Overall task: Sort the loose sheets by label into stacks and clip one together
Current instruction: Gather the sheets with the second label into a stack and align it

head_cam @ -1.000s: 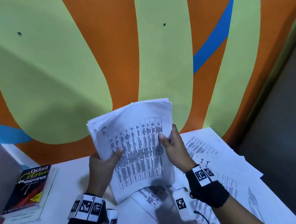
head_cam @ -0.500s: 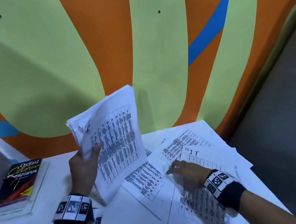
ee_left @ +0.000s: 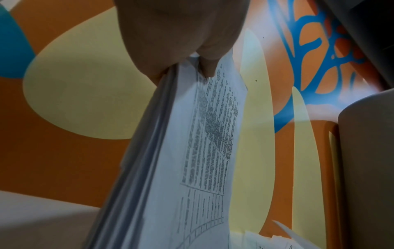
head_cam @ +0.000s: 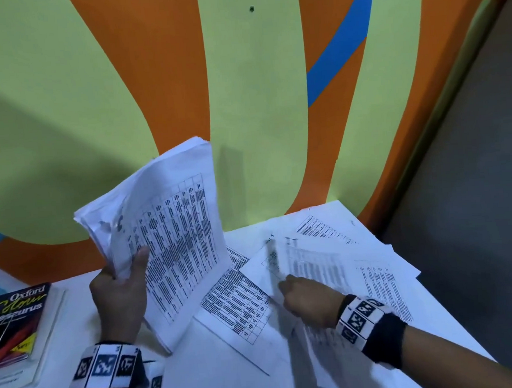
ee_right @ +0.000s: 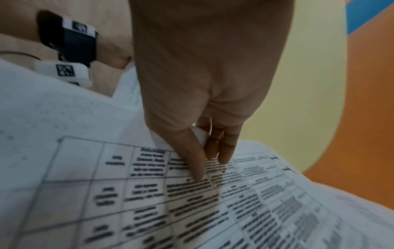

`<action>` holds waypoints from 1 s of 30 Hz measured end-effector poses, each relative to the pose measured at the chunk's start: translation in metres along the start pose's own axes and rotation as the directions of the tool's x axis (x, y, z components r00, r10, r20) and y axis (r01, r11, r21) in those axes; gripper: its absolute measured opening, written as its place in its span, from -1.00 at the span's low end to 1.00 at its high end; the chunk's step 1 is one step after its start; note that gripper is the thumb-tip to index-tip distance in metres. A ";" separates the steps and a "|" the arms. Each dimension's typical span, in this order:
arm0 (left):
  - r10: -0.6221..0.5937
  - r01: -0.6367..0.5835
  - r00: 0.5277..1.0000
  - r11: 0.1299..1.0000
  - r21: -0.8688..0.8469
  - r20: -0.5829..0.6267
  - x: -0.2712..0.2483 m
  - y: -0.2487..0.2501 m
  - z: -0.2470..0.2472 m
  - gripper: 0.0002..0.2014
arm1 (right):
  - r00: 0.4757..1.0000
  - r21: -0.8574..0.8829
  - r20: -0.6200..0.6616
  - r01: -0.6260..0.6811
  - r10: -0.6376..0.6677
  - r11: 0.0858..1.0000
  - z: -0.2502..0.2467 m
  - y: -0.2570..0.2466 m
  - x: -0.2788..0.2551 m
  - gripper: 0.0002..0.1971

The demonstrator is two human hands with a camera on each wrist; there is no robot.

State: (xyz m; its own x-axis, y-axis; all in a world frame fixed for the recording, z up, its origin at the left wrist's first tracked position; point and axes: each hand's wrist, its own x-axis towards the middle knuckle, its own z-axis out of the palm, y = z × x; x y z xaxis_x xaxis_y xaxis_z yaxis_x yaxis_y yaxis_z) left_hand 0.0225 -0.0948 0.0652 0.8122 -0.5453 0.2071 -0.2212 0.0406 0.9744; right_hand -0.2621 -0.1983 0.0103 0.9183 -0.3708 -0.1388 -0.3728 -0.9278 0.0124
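My left hand (head_cam: 127, 271) holds a thick stack of printed sheets (head_cam: 176, 238) upright above the white table (head_cam: 201, 379), thumb on the front page. In the left wrist view that hand (ee_left: 185, 72) grips the stack (ee_left: 170, 151) at its edge. My right hand (head_cam: 282, 287) is low over the loose sheets and pinches the edge of one blurred sheet (head_cam: 311, 264), which is raised a little. The right wrist view shows the thumb and fingers of this hand (ee_right: 210, 166) closed on a sheet's edge, over a table-printed sheet (ee_right: 149, 193). No clip is visible.
More printed sheets lie fanned on the table: one at the centre (head_cam: 238, 307) and several overlapping at the right (head_cam: 382, 282). An Oxford thesaurus (head_cam: 15, 325) lies on a second book at the left. The painted wall (head_cam: 257, 102) stands behind; the table's right edge drops off.
My right hand has let go of the upright stack, dropped to the sheets on the table and now pinches one by its edge. The left hand keeps the stack, tilted further left.
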 end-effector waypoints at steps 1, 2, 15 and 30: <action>0.009 -0.009 1.000 1.000 -0.008 -0.016 0.001 0.004 0.000 -0.60 | 0.999 -0.057 -0.044 0.015 -0.018 0.998 -0.003 -0.007 0.005 -0.82; 0.017 -0.018 0.999 1.000 -0.012 -0.030 0.001 0.007 0.000 -0.60 | 0.996 -0.063 -0.085 0.036 -0.041 0.997 -0.002 -0.012 0.010 -0.82; 0.091 -0.091 0.975 0.996 0.007 -0.202 0.013 0.017 -0.030 -0.57 | 0.743 0.727 0.020 -0.470 0.669 0.501 0.013 0.039 0.020 -0.49; 0.123 -0.141 0.982 0.982 -0.123 -0.143 0.003 0.031 -0.006 -0.59 | 0.469 0.690 0.241 -0.699 0.850 0.190 0.041 0.047 0.006 -0.68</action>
State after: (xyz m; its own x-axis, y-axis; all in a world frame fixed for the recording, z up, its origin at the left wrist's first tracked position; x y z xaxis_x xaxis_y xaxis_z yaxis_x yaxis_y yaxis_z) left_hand 0.0211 -0.0904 0.0970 0.8477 -0.4108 0.3355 -0.2653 0.2193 0.9389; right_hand -0.2794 -0.2426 -0.0310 0.0820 -0.9526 -0.2931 -0.8044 0.1104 -0.5837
